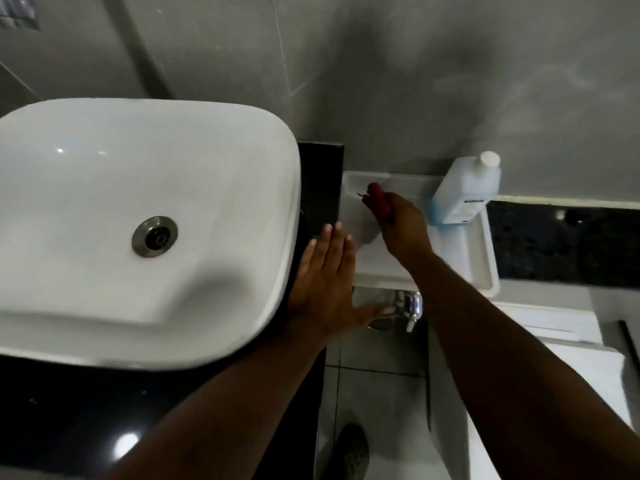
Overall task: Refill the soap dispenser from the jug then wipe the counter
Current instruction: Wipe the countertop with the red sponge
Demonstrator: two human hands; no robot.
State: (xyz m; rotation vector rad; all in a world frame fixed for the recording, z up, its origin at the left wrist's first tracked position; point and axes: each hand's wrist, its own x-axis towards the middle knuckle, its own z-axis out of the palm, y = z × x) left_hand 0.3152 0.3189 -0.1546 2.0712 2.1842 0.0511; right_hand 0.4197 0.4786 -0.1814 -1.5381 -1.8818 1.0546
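Observation:
The jug [465, 192], a translucent bottle with blue liquid and a white cap, stands upright at the back right of a white tray [483, 258]. My right hand [403, 230] is over the tray's left half and grips a small red object [380, 200]; I cannot tell what it is. My left hand [327, 275] lies flat with straight fingers on the right edge of the black counter [322, 199], beside the white basin [138, 202]. No soap dispenser can be made out for certain.
A chrome fitting [408, 304] sits just below the tray's front edge, near my left thumb. Grey wall tiles rise behind. Light floor tiles and a dark shoe [349, 452] show below. Another black counter strip [561, 244] runs to the right.

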